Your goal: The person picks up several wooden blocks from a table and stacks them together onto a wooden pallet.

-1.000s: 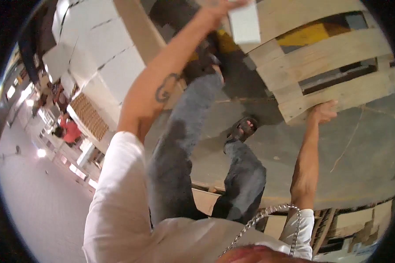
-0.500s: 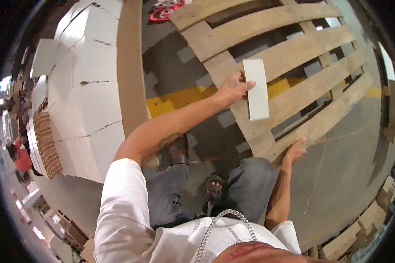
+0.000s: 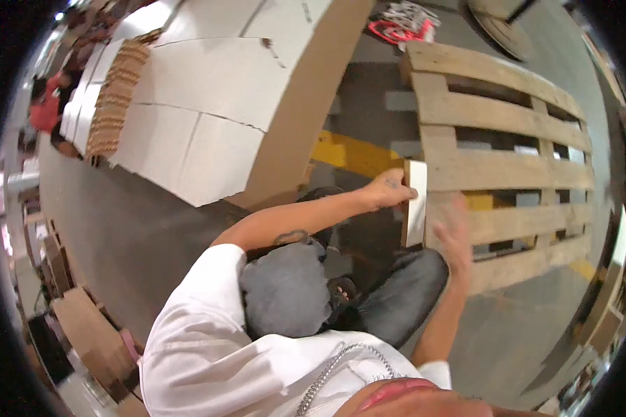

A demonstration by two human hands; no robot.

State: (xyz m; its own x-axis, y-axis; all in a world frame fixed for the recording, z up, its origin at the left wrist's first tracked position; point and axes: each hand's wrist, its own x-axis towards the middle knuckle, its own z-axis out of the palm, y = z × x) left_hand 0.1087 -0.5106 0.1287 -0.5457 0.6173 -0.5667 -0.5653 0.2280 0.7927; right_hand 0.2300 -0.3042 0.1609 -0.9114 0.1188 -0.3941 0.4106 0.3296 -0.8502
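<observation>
Left hand (image 3: 389, 192) — closed in a narrow pinch on a slim white-faced strip (image 3: 417, 208). Thumb lies against the near edge of the white face; the other fingers are mostly hidden behind. Strip has its long side pointing away from the body, a brown edge showing along its left. It sits at the left margin of a wooden pallet (image 3: 497, 172), overlapping it in view; cannot tell whether the two touch.

Right hand (image 3: 454, 233) — blurred, fingers loosely extended and spread, nothing seen in its grasp. It is over the pallet's near left corner, just right of the strip; contact with the slats cannot be made out.

Pallet slats run left to right, grey floor (image 3: 508, 333) and parts of a yellow band (image 3: 362, 156) visible through the gaps. To the left, well apart from the pallet, a large stack of white sheets (image 3: 195, 125) with a brown side. Beyond the pallet's far left corner, a red and white bundle (image 3: 405, 26).
</observation>
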